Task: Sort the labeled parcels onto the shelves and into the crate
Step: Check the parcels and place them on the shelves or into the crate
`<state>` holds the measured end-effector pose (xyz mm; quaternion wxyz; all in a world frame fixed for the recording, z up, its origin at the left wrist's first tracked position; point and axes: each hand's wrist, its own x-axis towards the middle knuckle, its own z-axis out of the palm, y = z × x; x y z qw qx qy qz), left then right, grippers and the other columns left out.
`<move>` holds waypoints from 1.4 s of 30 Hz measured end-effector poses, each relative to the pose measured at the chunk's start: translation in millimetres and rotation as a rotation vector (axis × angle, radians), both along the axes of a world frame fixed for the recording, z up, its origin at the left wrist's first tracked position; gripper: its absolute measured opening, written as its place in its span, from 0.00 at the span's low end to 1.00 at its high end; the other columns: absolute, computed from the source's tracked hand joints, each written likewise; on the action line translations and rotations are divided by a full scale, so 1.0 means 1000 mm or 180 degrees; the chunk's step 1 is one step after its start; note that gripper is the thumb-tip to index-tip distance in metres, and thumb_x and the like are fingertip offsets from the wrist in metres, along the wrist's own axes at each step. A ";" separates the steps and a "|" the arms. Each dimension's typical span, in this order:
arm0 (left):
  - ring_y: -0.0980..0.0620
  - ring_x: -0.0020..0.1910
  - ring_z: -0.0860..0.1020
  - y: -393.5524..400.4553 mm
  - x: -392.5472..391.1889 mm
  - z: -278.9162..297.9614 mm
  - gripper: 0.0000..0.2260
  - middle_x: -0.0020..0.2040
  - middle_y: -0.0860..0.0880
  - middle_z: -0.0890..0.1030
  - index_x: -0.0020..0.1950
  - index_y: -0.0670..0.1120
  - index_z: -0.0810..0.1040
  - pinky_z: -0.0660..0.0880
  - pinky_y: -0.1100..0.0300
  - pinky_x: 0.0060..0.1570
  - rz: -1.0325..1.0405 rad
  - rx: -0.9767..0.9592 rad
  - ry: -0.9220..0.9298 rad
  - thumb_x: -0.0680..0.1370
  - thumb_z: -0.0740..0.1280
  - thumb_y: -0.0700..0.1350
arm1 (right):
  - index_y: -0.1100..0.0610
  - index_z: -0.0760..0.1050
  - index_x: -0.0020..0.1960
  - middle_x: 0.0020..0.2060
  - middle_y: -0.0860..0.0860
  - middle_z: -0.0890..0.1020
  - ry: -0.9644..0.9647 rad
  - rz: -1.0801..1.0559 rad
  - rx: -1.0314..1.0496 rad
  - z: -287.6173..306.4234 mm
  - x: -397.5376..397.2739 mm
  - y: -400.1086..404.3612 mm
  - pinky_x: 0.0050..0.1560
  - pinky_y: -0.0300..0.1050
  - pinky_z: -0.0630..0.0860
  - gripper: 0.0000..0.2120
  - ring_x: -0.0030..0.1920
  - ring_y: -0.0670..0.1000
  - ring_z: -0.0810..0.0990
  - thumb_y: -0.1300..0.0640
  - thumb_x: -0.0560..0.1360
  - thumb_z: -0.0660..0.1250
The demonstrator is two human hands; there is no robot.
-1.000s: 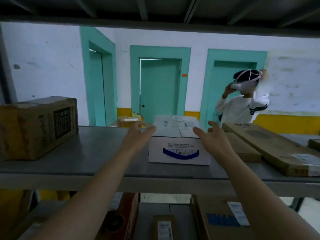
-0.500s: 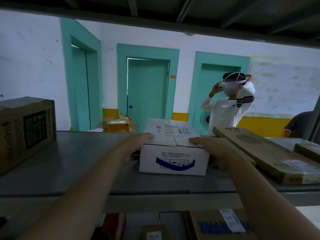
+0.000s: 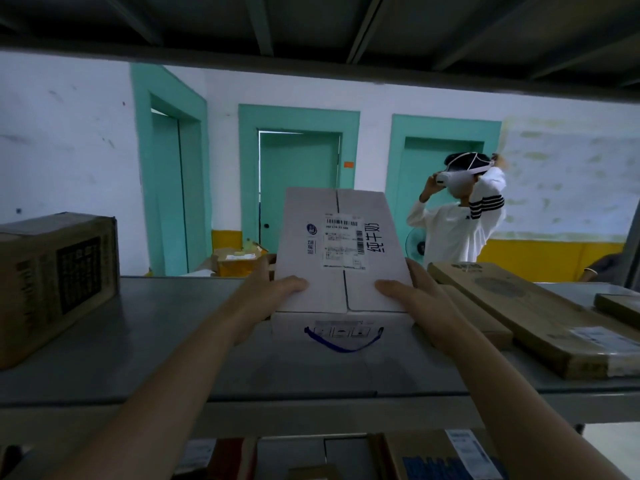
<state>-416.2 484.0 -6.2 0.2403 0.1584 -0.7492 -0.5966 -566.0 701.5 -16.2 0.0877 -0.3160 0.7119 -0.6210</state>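
Note:
A white parcel [image 3: 341,251] with a shipping label and a blue handle print is tilted toward me on the grey metal shelf [image 3: 156,341], its top face showing. My left hand [image 3: 266,292] grips its left side with the thumb on the top face. My right hand [image 3: 412,296] grips the right side the same way. The parcel's front bottom edge still meets the shelf; its far side is lifted.
A brown carton [image 3: 52,282] stands at the shelf's left end. Flat brown parcels [image 3: 540,313] lie to the right, close to my right hand. More boxes [image 3: 433,455] sit on the lower shelf. A person [image 3: 460,220] stands behind the rack. A shelf deck [image 3: 311,29] hangs overhead.
Both hands went from reaching to gripping the white parcel's sides, then tipped it up toward me so its labeled top faces the camera.

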 end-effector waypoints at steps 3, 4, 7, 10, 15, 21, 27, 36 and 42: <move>0.57 0.55 0.77 0.002 0.011 0.001 0.31 0.57 0.59 0.75 0.70 0.58 0.60 0.75 0.53 0.56 -0.0049 -0.0249 0.0200 0.74 0.74 0.46 | 0.48 0.61 0.75 0.64 0.48 0.75 0.0393 -0.0007 -0.0054 -0.001 0.010 0.006 0.52 0.45 0.79 0.35 0.58 0.50 0.80 0.50 0.73 0.75; 0.57 0.55 0.76 0.004 0.014 0.002 0.33 0.58 0.59 0.74 0.71 0.59 0.59 0.76 0.52 0.56 -0.0064 -0.0331 0.0228 0.74 0.74 0.46 | 0.47 0.60 0.75 0.64 0.47 0.75 0.0467 -0.0003 -0.0106 -0.001 0.012 0.007 0.50 0.43 0.79 0.36 0.58 0.49 0.79 0.51 0.73 0.75; 0.54 0.58 0.76 0.008 0.021 0.001 0.37 0.62 0.56 0.74 0.75 0.59 0.56 0.75 0.48 0.61 -0.0060 -0.0480 0.0262 0.74 0.75 0.44 | 0.44 0.60 0.73 0.63 0.44 0.75 0.0640 0.0033 -0.0276 -0.003 0.020 0.010 0.46 0.40 0.81 0.37 0.55 0.46 0.81 0.53 0.71 0.76; 0.53 0.61 0.75 0.013 0.027 0.001 0.41 0.63 0.58 0.72 0.76 0.60 0.53 0.74 0.46 0.64 -0.0037 -0.0627 0.0282 0.74 0.74 0.42 | 0.38 0.60 0.71 0.63 0.40 0.75 0.0846 0.0097 -0.0439 -0.008 0.025 0.013 0.44 0.37 0.82 0.38 0.54 0.40 0.81 0.50 0.67 0.75; 0.66 0.53 0.72 0.022 0.035 0.000 0.43 0.57 0.69 0.67 0.75 0.64 0.48 0.71 0.58 0.59 -0.0131 -0.0876 0.0377 0.74 0.74 0.39 | 0.36 0.58 0.73 0.65 0.39 0.74 0.0989 0.0087 -0.0570 -0.016 0.026 0.019 0.46 0.35 0.81 0.41 0.58 0.38 0.78 0.48 0.69 0.78; 0.67 0.54 0.72 0.023 0.041 -0.003 0.46 0.59 0.68 0.67 0.76 0.64 0.46 0.71 0.57 0.61 -0.0108 -0.0960 0.0414 0.74 0.74 0.38 | 0.36 0.59 0.72 0.66 0.40 0.74 0.1104 0.0104 -0.0660 -0.019 0.028 0.019 0.47 0.36 0.81 0.42 0.59 0.37 0.78 0.47 0.67 0.80; 0.54 0.67 0.71 0.021 0.047 -0.005 0.48 0.69 0.58 0.68 0.79 0.62 0.45 0.72 0.46 0.68 -0.0043 -0.1007 0.0403 0.74 0.74 0.38 | 0.33 0.58 0.69 0.68 0.43 0.73 0.1199 0.0068 -0.0659 -0.018 0.032 0.017 0.47 0.36 0.81 0.40 0.61 0.38 0.77 0.48 0.65 0.77; 0.61 0.62 0.69 0.020 0.050 -0.002 0.44 0.64 0.63 0.66 0.70 0.67 0.46 0.70 0.53 0.66 -0.0046 -0.1085 0.0469 0.74 0.74 0.37 | 0.34 0.58 0.70 0.68 0.42 0.72 0.1306 0.0025 -0.0645 -0.018 0.034 0.012 0.48 0.37 0.82 0.40 0.63 0.46 0.77 0.47 0.65 0.77; 0.67 0.53 0.73 0.014 0.048 -0.003 0.44 0.60 0.68 0.67 0.69 0.70 0.46 0.72 0.55 0.63 -0.0064 -0.1092 0.0478 0.74 0.74 0.39 | 0.32 0.57 0.69 0.69 0.43 0.72 0.1277 0.0021 -0.0641 -0.016 0.035 0.011 0.50 0.40 0.83 0.41 0.64 0.47 0.77 0.46 0.65 0.76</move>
